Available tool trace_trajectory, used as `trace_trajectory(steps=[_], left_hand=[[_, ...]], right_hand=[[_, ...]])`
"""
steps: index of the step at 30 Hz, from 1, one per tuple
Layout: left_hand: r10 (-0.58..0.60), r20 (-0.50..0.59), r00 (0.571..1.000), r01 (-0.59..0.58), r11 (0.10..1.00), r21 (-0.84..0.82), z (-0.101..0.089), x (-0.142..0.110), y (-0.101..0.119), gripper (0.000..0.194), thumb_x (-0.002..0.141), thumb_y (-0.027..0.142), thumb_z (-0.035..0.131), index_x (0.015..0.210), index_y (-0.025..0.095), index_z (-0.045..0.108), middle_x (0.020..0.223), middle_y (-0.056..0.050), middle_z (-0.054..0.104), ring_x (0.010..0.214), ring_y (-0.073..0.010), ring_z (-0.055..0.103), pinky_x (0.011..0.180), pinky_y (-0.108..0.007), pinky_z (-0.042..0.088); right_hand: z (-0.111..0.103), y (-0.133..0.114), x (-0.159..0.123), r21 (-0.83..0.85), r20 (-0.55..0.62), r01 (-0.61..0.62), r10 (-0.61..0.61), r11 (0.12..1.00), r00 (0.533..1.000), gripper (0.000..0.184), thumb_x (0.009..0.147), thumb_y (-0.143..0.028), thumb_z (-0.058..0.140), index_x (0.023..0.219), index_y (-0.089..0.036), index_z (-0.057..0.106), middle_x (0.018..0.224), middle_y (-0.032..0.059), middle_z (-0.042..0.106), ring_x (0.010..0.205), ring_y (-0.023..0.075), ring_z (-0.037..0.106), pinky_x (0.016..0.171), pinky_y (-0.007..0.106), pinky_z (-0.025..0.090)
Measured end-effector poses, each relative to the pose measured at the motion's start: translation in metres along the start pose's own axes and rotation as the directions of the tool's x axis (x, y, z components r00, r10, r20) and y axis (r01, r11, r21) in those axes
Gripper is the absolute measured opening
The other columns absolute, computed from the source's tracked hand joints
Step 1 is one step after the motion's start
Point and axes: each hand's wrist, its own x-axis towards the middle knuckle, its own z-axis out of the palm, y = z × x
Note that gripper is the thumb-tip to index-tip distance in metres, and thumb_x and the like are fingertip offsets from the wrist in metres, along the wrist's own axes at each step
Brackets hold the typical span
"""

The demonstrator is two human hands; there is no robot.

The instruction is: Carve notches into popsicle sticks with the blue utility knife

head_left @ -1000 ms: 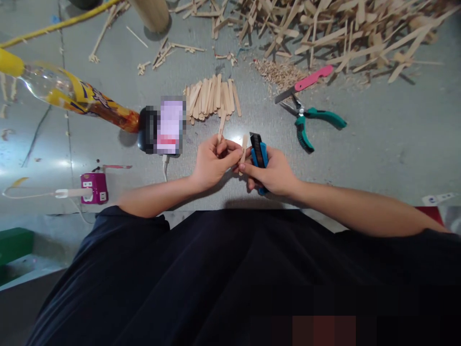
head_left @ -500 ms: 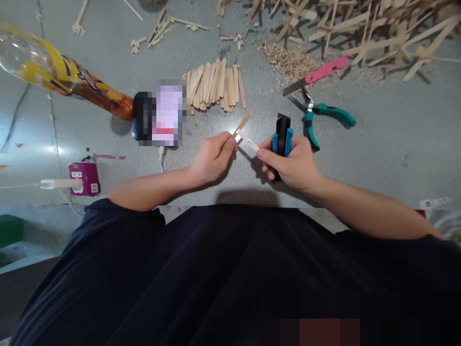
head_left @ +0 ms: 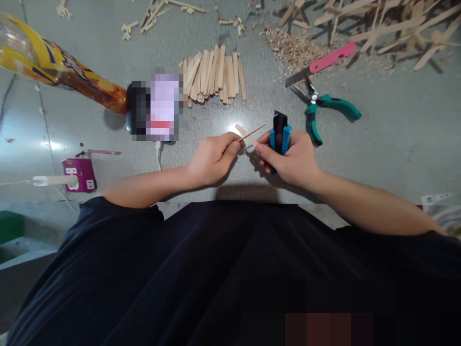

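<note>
My left hand (head_left: 216,158) pinches a wooden craft stick (head_left: 256,130), turned so that its thin edge shows and pointing up to the right. In my right hand (head_left: 295,158) a second craft stick (head_left: 245,135) is held between thumb and forefinger. The same hand also grips a black and blue utility knife (head_left: 281,137), upright in the palm with its blade end away from me. The two sticks cross in view between my hands; whether they touch I cannot tell. Beyond them lies a pile of craft sticks (head_left: 216,77).
Green-handled pliers (head_left: 314,98) and a pink-handled saw (head_left: 333,57) lie at right, near wood shavings (head_left: 293,48) and joined stick pieces (head_left: 389,29). At left are a yellow-labelled bottle (head_left: 68,62), a blurred phone (head_left: 163,105) with a white cable and a purple power socket (head_left: 81,174).
The left-hand stick has rotated edge-on and swung to the right. The right-hand stick now shows a plain face instead of its slot. The whole view has shifted slightly.
</note>
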Motion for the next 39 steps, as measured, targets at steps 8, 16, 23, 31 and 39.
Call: trace_trajectory(steps=[8,16,23,31,39], left_hand=[[-0.17,0.148,0.974,0.225,0.73,-0.646,0.003,0.006,0.01,0.063,0.101,0.084,0.087,0.104,0.021,0.078,0.074,-0.002,0.078,0.061,-0.0151,0.072,0.062,-0.031,0.063],[-0.125,0.018,0.992,0.112,0.807,-0.579,-0.001,-0.002,0.018,0.045,0.108,0.064,0.089,0.103,0.019,0.086,0.087,-0.006,0.086,0.071,-0.0147,0.078,0.07,-0.03,0.07],[-0.108,0.082,0.991,0.136,0.836,-0.531,-0.009,-0.013,0.036,0.026,0.111,0.042,0.087,0.109,0.016,0.089,0.087,-0.008,0.087,0.07,-0.0156,0.08,0.062,-0.026,0.065],[-0.158,0.224,0.962,0.264,0.751,-0.606,-0.009,-0.018,0.039,0.036,0.107,0.052,0.093,0.099,0.018,0.081,0.084,-0.007,0.086,0.064,-0.0145,0.078,0.058,-0.025,0.065],[-0.176,0.367,0.913,0.4,0.553,-0.731,-0.003,-0.008,0.026,0.057,0.093,0.069,0.102,0.1,0.017,0.08,0.078,-0.006,0.084,0.06,-0.0184,0.08,0.053,-0.028,0.068]], right_hand=[[0.002,-0.002,-0.006,-0.117,-0.005,0.129,-0.131,0.985,0.991,0.041,0.094,-0.061,0.104,0.094,-0.029,0.079,0.065,-0.0021,0.069,0.052,0.0162,0.06,0.051,0.035,0.054],[-0.004,0.003,-0.008,-0.256,0.011,0.167,-0.17,0.952,0.985,0.049,0.099,-0.076,0.094,0.093,-0.031,0.076,0.063,-0.0015,0.069,0.055,0.0191,0.063,0.062,0.038,0.058],[-0.007,0.004,-0.007,-0.279,0.045,0.213,-0.209,0.936,0.977,0.053,0.1,-0.081,0.09,0.092,-0.03,0.077,0.072,0.0012,0.073,0.058,0.0188,0.065,0.063,0.039,0.056],[-0.005,0.003,-0.008,-0.269,0.068,0.212,-0.202,0.939,0.977,0.049,0.099,-0.077,0.093,0.09,-0.03,0.078,0.072,0.0025,0.074,0.057,0.0197,0.063,0.058,0.039,0.055],[-0.005,-0.005,-0.006,-0.167,0.133,0.176,-0.155,0.97,0.979,0.053,0.098,-0.074,0.097,0.08,-0.028,0.077,0.064,-0.0007,0.068,0.053,0.0153,0.059,0.055,0.036,0.053]])
